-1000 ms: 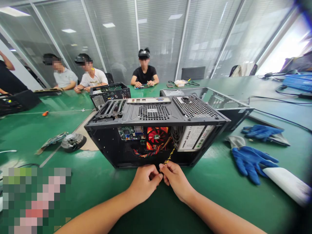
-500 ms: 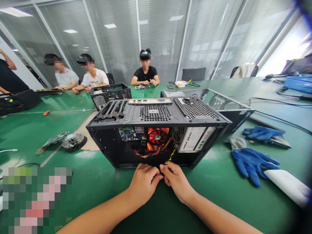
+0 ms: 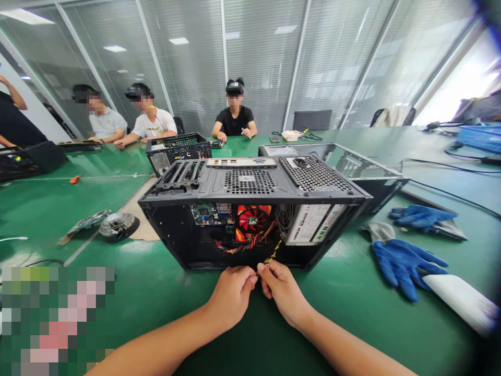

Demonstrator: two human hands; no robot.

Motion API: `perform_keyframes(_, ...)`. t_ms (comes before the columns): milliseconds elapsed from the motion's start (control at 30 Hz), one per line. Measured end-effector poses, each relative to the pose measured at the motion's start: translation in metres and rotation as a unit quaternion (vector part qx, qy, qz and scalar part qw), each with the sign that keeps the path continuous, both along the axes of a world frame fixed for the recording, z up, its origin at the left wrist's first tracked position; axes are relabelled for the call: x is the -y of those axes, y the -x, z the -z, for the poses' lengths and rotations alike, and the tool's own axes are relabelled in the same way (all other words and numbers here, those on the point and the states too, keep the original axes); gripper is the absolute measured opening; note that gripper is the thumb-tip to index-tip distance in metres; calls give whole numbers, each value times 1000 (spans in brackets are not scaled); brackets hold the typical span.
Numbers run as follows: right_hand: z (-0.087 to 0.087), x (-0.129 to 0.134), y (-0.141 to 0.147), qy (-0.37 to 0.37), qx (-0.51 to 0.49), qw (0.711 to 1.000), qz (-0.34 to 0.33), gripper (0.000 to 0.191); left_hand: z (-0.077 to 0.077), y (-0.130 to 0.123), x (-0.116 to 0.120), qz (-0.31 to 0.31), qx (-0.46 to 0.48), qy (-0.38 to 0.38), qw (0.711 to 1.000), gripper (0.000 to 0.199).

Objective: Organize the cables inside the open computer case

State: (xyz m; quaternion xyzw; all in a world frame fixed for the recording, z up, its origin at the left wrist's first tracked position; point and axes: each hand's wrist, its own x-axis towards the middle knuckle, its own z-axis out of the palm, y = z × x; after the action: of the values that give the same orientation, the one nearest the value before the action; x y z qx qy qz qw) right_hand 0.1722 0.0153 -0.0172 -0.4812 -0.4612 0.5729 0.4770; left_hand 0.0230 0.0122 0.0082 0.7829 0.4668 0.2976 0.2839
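Observation:
In front of me an open computer case (image 3: 250, 201) stands on the green table, its open side facing me. Inside it show a red fan (image 3: 253, 220), a circuit board (image 3: 209, 215) and a power supply (image 3: 313, 225) with a white label. A twisted yellow-and-black cable (image 3: 276, 249) runs out from beside the power supply. My right hand (image 3: 279, 279) pinches this cable between thumb and fingers. My left hand (image 3: 234, 292) is closed beside it, fingertips at the cable's end; that end is mostly hidden by the fingers.
Blue work gloves (image 3: 407, 261) and a white object (image 3: 462, 300) lie at the right. A second case (image 3: 376, 183) stands behind, another (image 3: 178, 149) further left. At the left lies a round metal part (image 3: 119, 226). Several people sit across the table.
My left hand has shifted slightly left and down, and a small gap now shows between the hands. The right hand keeps its pinch on the cable. The person opposite has moved their hands apart.

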Motion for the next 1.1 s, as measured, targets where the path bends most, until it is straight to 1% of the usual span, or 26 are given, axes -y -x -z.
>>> perform_keyframes(67,0,0,0,-3,-8,1000,3,47,0,0,1,-4,-9,-20,1000,22)
perform_keyframes(233,0,-1,-1,-2,-10,999,37,49,0,0,4,-1,-50,-65,997,17)
perform_keyframes(333,0,-1,0,2,-6,999,37,50,2,0,6,-5,-77,-89,993,13)
perform_keyframes(500,1,-1,0,-1,1,999,38,50,6,-1,7,-24,-108,-106,988,1)
perform_keyframes(600,4,-1,0,0,4,1000,30,50,6,-1,6,-31,-129,-126,983,11)
perform_keyframes(667,6,-1,-1,-2,3,1000,21,49,4,-2,6,-27,-125,-133,983,16)
perform_keyframes(733,7,-1,-1,-4,5,1000,12,49,2,-3,5,-21,-96,-112,989,18)
perform_keyframes(800,7,-1,-1,-4,7,1000,6,49,-1,-4,5,-14,-39,-54,998,19)
perform_keyframes(867,6,0,-1,-3,5,1000,2,49,-2,-4,3,-11,27,16,999,21)
perform_keyframes(933,5,0,-1,-1,1,1000,-1,49,-2,-5,1,-7,75,66,995,21)
perform_keyframes(1100,6,0,-2,-1,2,1000,-6,49,1,-4,-3,7,151,166,974,21)
